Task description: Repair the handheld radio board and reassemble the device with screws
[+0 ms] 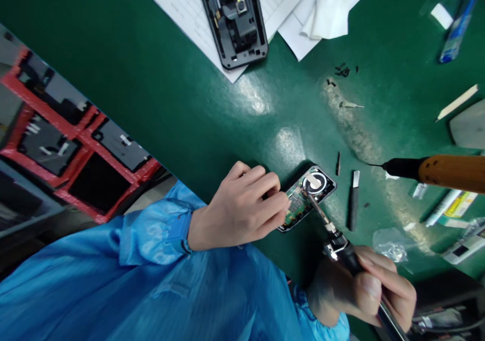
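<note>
A small opened electronic device (293, 210) lies on the green bench, its circuit board and a round white-ringed part (314, 182) facing up. My left hand (252, 204) is closed over the device's left end, fingers curled against its edge; what the fingertips press on is partly hidden. In my right hand (373, 285) is a soldering iron (343, 247), gripped by its black handle and tilted. Its metal tip meets the board area just beside the round part.
An open black phone housing (242, 22) lies on printed sheets (172, 7) at the back. To the right are a black-handled blade (353, 202), an orange tool with a thin tip (450, 173), tiny black pieces (343, 71) and a plastic bag (392, 245). A red-edged tray (85, 134) stands left.
</note>
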`<state>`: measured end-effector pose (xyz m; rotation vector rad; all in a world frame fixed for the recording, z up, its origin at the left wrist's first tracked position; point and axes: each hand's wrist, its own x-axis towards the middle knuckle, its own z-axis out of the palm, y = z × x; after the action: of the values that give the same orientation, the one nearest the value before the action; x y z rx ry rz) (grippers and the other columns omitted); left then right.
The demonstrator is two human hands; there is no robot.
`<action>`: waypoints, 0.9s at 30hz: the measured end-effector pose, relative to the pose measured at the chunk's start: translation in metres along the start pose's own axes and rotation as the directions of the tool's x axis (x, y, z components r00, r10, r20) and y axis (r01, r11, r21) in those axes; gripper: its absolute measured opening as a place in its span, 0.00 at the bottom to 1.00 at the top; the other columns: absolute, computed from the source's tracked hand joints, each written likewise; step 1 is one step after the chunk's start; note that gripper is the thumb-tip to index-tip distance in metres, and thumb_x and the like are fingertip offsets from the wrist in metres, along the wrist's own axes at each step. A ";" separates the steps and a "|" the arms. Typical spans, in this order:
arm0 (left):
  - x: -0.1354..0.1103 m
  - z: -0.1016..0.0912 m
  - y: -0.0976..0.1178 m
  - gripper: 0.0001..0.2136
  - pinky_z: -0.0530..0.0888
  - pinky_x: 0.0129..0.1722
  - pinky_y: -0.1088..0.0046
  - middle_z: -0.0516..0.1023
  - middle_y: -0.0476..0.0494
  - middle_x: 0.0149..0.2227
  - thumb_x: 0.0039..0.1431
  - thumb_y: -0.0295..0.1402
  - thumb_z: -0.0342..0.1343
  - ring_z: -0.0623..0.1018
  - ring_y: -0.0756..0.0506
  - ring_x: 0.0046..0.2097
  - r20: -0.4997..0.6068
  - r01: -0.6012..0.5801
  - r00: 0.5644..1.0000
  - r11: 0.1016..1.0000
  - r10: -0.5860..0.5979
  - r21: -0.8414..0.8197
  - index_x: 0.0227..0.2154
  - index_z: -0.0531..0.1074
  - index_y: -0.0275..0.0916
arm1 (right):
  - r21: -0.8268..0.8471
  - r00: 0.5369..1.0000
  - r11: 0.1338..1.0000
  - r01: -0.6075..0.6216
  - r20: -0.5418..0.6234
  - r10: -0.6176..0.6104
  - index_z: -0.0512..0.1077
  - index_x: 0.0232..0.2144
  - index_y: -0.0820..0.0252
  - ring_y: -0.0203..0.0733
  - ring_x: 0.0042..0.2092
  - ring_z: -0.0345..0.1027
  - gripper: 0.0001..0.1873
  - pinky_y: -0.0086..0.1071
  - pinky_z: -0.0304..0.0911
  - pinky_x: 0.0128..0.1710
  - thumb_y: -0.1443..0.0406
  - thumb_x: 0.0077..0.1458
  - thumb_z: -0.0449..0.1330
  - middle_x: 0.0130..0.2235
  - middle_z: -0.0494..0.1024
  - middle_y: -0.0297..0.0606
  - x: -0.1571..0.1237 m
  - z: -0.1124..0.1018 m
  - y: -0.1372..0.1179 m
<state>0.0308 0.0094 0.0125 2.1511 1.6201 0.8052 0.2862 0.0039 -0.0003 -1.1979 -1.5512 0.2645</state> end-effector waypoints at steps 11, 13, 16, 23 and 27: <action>0.001 -0.001 0.001 0.15 0.62 0.40 0.60 0.81 0.50 0.33 0.80 0.28 0.59 0.71 0.44 0.36 0.018 0.000 1.000 1.000 -0.001 0.009 0.32 0.73 0.43 | -0.068 0.994 0.992 -0.107 -0.014 0.106 0.74 0.25 0.58 0.37 0.24 0.70 0.21 0.32 0.60 0.23 0.56 0.67 0.71 0.23 0.75 0.30 0.001 0.007 -0.011; 0.001 -0.001 0.001 0.15 0.62 0.39 0.60 0.81 0.50 0.33 0.79 0.28 0.59 0.71 0.44 0.36 0.013 0.003 1.000 1.000 -0.003 0.010 0.32 0.73 0.43 | -0.051 0.993 0.991 -0.122 -0.008 0.122 0.75 0.26 0.59 0.36 0.24 0.69 0.20 0.31 0.59 0.24 0.56 0.67 0.71 0.23 0.76 0.30 0.001 0.007 -0.013; 0.001 0.000 0.001 0.15 0.62 0.39 0.60 0.81 0.49 0.33 0.80 0.28 0.59 0.71 0.44 0.36 0.011 0.004 1.000 1.000 -0.004 0.014 0.32 0.73 0.43 | -0.046 0.992 0.991 -0.125 -0.001 0.125 0.75 0.26 0.59 0.37 0.25 0.69 0.19 0.31 0.58 0.25 0.57 0.67 0.71 0.23 0.76 0.30 0.000 0.008 -0.013; 0.002 0.001 0.001 0.15 0.62 0.39 0.60 0.80 0.49 0.33 0.80 0.28 0.58 0.71 0.44 0.35 0.004 0.005 1.000 1.000 -0.005 0.009 0.31 0.72 0.43 | -0.060 0.994 0.992 -0.112 -0.004 0.111 0.75 0.26 0.59 0.38 0.26 0.70 0.19 0.32 0.57 0.26 0.58 0.67 0.70 0.24 0.75 0.31 -0.002 0.006 -0.009; 0.002 0.001 0.001 0.15 0.62 0.39 0.60 0.80 0.50 0.33 0.80 0.28 0.58 0.71 0.44 0.35 -0.004 0.010 1.000 1.000 -0.010 -0.001 0.31 0.72 0.43 | -0.033 0.999 0.999 -0.042 -0.009 0.042 0.73 0.24 0.59 0.36 0.25 0.68 0.19 0.32 0.62 0.26 0.59 0.67 0.68 0.24 0.76 0.31 -0.001 0.001 -0.002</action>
<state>0.0322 0.0110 0.0124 2.1407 1.6304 0.8072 0.2844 0.0021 0.0003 -1.2569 -1.5299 0.2626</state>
